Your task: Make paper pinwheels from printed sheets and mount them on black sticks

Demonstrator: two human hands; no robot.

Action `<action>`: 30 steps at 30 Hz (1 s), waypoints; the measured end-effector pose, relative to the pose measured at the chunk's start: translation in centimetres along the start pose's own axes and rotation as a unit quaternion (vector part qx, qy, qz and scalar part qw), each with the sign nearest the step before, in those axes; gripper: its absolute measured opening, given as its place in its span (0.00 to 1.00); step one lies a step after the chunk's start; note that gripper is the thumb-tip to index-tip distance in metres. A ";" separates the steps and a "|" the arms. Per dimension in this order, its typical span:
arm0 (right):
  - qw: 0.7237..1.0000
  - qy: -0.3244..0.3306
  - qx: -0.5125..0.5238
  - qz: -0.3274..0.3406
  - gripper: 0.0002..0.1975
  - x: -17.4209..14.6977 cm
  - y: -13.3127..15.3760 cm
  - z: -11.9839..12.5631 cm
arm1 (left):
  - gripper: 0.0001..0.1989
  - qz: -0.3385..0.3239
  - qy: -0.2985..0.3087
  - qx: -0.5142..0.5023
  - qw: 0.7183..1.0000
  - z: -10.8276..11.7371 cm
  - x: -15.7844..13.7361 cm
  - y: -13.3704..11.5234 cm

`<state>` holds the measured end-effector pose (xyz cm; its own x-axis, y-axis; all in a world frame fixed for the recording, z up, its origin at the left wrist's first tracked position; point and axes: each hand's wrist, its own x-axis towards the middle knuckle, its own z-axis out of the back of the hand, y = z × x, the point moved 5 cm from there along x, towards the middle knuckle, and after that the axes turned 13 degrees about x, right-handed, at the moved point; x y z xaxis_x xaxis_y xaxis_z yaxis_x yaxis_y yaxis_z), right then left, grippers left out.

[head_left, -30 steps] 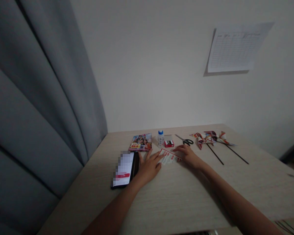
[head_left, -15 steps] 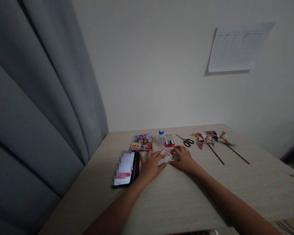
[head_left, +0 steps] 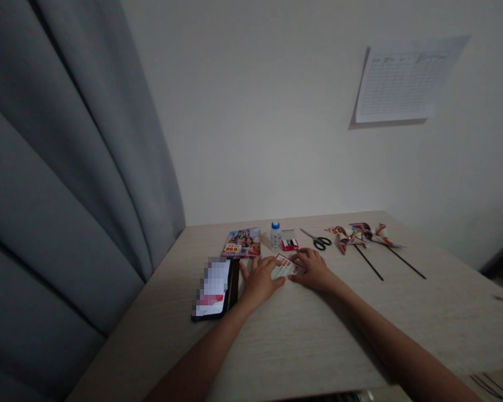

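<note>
A small piece of printed paper [head_left: 284,270], white with red marks, lies on the table between my two hands. My left hand [head_left: 260,282] grips its left side, fingers on top and thumb at the near edge. At the opposite side my right hand [head_left: 313,270] holds the paper with bent fingers and thumb. The fingers hide part of it. Just beyond are a small bottle with a blue cap [head_left: 275,237] and a little red box [head_left: 290,244]. To the left of my left hand lies a phone [head_left: 213,287] with a lit, blurred screen.
A colourful printed leaflet [head_left: 243,241] lies behind the phone. Black-handled scissors [head_left: 321,242] rest right of the red box. Two paper pinwheels on dark sticks [head_left: 369,262] lie farther right. A grey curtain [head_left: 67,167] borders the table's left side; a wall sheet [head_left: 402,84] hangs above.
My left fingers have shifted slightly on the paper and look more bent. My right hand stays nearly in place. The other things on the table have not moved.
</note>
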<state>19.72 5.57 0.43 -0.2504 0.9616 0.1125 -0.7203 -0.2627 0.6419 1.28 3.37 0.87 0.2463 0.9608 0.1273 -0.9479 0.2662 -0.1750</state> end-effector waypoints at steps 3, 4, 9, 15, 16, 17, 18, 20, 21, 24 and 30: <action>1.000 0.013 0.004 0.003 0.29 0.1 -0.3 0.2 | 0.22 -0.006 0.006 -0.008 1.000 0.0 0.2 0.4; 1.000 0.016 0.005 0.004 0.29 0.1 -0.3 0.3 | 0.22 -0.006 0.008 -0.011 1.000 0.0 0.3 0.6; 0.999 0.033 0.005 0.017 0.28 0.1 -0.7 0.6 | 0.22 0.000 0.030 -0.009 1.000 0.1 0.4 1.6; 0.997 0.055 0.013 0.045 0.25 -0.1 -0.9 1.1 | 0.25 0.002 0.045 0.010 0.999 0.6 0.4 2.6; 0.997 0.059 0.014 0.051 0.24 -0.1 -1.0 1.2 | 0.25 0.000 0.047 0.013 0.999 0.7 0.3 2.7; 0.996 0.063 0.015 0.056 0.24 0.0 -1.0 1.2 | 0.25 -0.002 0.048 0.016 0.999 0.8 0.3 2.7; 0.996 0.069 0.017 0.060 0.24 0.0 -1.1 1.3 | 0.24 -0.003 0.049 0.017 0.999 1.0 0.3 2.8; 0.994 0.082 0.019 0.069 0.24 0.1 -1.1 1.4 | 0.23 -0.003 0.053 0.020 0.998 1.3 0.2 3.1; 0.993 0.088 0.020 0.072 0.24 0.1 -1.2 1.4 | 0.23 -0.001 0.053 0.021 0.998 1.4 0.1 3.2; 0.991 0.104 0.024 0.075 0.25 0.3 -1.6 1.5 | 0.22 0.002 0.055 0.023 0.998 1.7 0.0 3.8; 0.990 0.116 0.038 0.070 0.25 0.3 -2.6 1.4 | 0.22 0.002 0.050 0.030 0.998 2.0 -0.2 4.5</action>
<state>22.47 6.65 -0.17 -0.4924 0.8698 0.0321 -0.6204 -0.3766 0.6880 -3.47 4.24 1.97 0.2596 0.9653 0.0274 -0.9584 0.2610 -0.1151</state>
